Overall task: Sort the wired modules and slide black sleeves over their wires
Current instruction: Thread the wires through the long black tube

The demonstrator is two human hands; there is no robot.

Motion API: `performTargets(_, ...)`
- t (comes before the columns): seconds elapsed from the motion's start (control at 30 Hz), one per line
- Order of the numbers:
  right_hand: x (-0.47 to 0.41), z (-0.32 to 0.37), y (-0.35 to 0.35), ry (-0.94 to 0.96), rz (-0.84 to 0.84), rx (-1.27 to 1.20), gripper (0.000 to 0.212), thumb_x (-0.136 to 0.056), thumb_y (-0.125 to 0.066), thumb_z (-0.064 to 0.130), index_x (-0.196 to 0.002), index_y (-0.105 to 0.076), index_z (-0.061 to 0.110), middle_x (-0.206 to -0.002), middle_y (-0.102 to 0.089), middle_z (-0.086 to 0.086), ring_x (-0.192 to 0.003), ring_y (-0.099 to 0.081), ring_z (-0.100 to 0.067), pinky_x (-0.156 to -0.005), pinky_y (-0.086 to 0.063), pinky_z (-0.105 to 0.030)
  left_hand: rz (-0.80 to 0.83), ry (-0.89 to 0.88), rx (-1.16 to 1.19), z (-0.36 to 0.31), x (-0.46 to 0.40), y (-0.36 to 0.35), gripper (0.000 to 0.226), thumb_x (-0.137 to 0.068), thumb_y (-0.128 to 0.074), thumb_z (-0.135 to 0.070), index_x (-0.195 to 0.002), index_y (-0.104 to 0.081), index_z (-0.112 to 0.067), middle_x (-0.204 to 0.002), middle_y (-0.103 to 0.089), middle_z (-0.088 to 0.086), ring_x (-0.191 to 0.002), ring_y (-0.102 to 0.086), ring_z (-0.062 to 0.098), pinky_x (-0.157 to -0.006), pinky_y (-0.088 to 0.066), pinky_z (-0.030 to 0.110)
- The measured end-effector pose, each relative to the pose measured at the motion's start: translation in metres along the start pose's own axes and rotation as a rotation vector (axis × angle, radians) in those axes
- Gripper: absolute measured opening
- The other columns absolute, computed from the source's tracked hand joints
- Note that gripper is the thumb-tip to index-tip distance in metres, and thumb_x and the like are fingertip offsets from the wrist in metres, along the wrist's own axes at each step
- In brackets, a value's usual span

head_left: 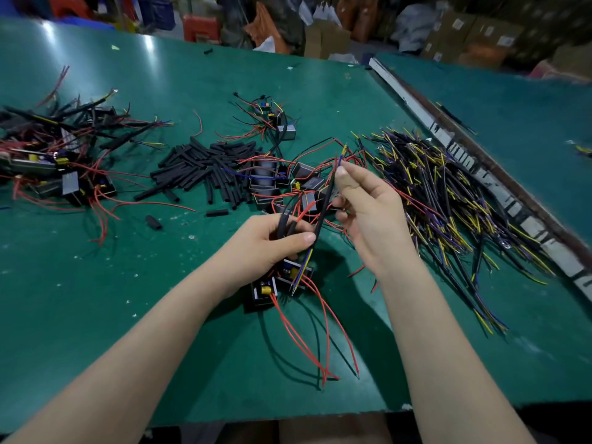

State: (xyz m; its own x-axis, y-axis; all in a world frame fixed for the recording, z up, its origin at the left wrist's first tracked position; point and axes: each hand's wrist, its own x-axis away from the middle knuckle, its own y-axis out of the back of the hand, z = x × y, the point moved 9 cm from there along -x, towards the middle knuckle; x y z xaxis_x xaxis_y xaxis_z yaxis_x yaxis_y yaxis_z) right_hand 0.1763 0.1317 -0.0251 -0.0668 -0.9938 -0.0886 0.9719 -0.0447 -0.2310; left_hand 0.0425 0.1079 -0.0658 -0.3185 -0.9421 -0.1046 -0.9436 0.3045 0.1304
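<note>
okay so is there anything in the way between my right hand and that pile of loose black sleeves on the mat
Yes. A cluster of wired modules with tangled red wires lies between the right hand and the pile of black sleeves. The right hand also pinches a sleeved wire bundle, which the left hand grips lower down.

my green bench in a crowded storeroom

i sit at a green table [96, 315] whose glossy top catches bright glare at the far left. a second green table [528, 129] meets it on my right, with a worn white strip [413, 104] along the seam. behind them are cardboard boxes [474, 36], stuffed bags [413, 24] and red crates [201, 27].
</note>
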Motion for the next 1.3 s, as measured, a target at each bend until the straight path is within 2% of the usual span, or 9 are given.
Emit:
performTargets(0.17, 0.003, 0.004, -0.002, 0.03, 0.002, 0.017, 0.008, -0.096, -0.056, 0.016, -0.092, -0.06, 0.021, -0.082, -0.07, 0.004, -0.073, -0.062, -0.012, -0.058, -0.044, -0.022, 0.024, 0.007, 0.015, -0.001, 0.002, -0.002, 0.006, -0.079, -0.066, -0.034, -0.081, -0.071, -0.032, -0.07, -0.063, -0.017, -0.064, -0.054, -0.003, -0.066, -0.045, 0.01)
performTargets(0.4, 0.003, 0.012, 0.002, 0.05, -0.013, -0.044, 0.013, -0.096, -0.053, 0.01, -0.09, -0.06, 0.02, -0.062, -0.061, 0.009, -0.051, -0.05, -0.006, -0.046, -0.036, -0.017, -0.026, 0.02, 0.004, -0.008, 0.002, 0.001, 0.031, -0.08, -0.056, -0.049, -0.09, -0.065, -0.021, -0.071, -0.066, -0.012, -0.061, -0.059, 0.003, -0.061, -0.045, 0.011)
performTargets(0.5, 0.0, 0.016, 0.011, 0.058, -0.032, -0.047, 0.021, -0.094, -0.051, 0.003, -0.085, -0.061, 0.019, -0.058, -0.056, 0.007, -0.042, -0.039, -0.005, -0.038, -0.028, -0.015, -0.068, 0.063, 0.071, -0.007, 0.001, 0.004, 0.028, -0.089, -0.053, -0.037, -0.095, -0.065, -0.013, -0.07, -0.066, -0.009, -0.06, -0.061, 0.004, -0.056, -0.044, 0.01)
performTargets(0.67, 0.001, 0.008, 0.004, -0.011, 0.061, 0.047, 0.022, -0.094, -0.05, 0.004, -0.082, -0.062, 0.019, -0.055, -0.051, 0.008, -0.037, -0.031, -0.004, -0.034, -0.02, -0.013, -0.098, 0.015, 0.124, -0.013, 0.003, 0.005, 0.01, -0.09, -0.058, -0.017, -0.086, -0.065, -0.012, -0.066, -0.065, -0.008, -0.061, -0.06, 0.004, -0.063, -0.047, 0.012)
performTargets(0.8, 0.006, -0.001, -0.011, -0.066, 0.153, 0.125, 0.02, -0.095, -0.052, 0.007, -0.084, -0.063, 0.02, -0.054, -0.053, 0.006, -0.038, -0.034, -0.006, -0.036, -0.024, -0.014, -0.203, -0.056, 0.161, -0.021, 0.003, 0.013, 0.006, -0.088, -0.061, -0.014, -0.087, -0.066, -0.015, -0.076, -0.067, -0.004, -0.068, -0.06, 0.003, -0.071, -0.048, 0.012)
performTargets(0.9, 0.01, -0.002, -0.023, -0.055, 0.235, 0.164, 0.018, -0.095, -0.05, 0.004, -0.087, -0.06, 0.017, -0.053, -0.057, 0.005, -0.039, -0.039, -0.005, -0.038, -0.03, -0.013, -0.266, -0.061, 0.307, -0.022, 0.003, 0.021, 0.006, -0.081, -0.067, -0.015, -0.087, -0.066, -0.016, -0.072, -0.069, -0.011, -0.067, -0.06, 0.0, -0.068, -0.048, 0.012)
performTargets(0.97, 0.012, -0.003, -0.029, -0.047, 0.284, 0.194, 0.018, -0.096, -0.048, 0.002, -0.091, -0.059, 0.015, -0.051, -0.057, 0.004, -0.041, -0.042, -0.005, -0.039, -0.032, -0.014, -0.288, -0.066, 0.358, -0.021, 0.003, 0.025, 0.018, -0.071, -0.07, -0.022, -0.085, -0.063, -0.014, -0.07, -0.067, -0.011, -0.064, -0.059, 0.003, -0.065, -0.048, 0.013)
performTargets(1.13, 0.016, -0.01, -0.036, -0.053, 0.339, 0.23, 0.016, -0.095, -0.051, 0.004, -0.095, -0.059, 0.019, -0.053, -0.058, 0.004, -0.044, -0.042, -0.006, -0.042, -0.033, -0.014, -0.29, -0.079, 0.257, -0.024, 0.004, 0.026, 0.007, -0.083, -0.066, -0.01, -0.083, -0.063, -0.016, -0.064, -0.065, -0.015, -0.06, -0.056, -0.003, -0.061, -0.044, 0.01)
performTargets(1.3, 0.015, -0.011, -0.033, -0.06, 0.331, 0.242, 0.015, -0.093, -0.055, 0.008, -0.096, -0.061, 0.021, -0.055, -0.056, 0.005, -0.046, -0.04, -0.007, -0.044, -0.032, -0.014, -0.329, -0.157, 0.15, -0.035, 0.008, 0.029, 0.01, -0.087, -0.063, -0.008, -0.08, -0.066, -0.015, -0.061, -0.062, -0.015, -0.058, -0.052, -0.007, -0.06, -0.039, 0.006)
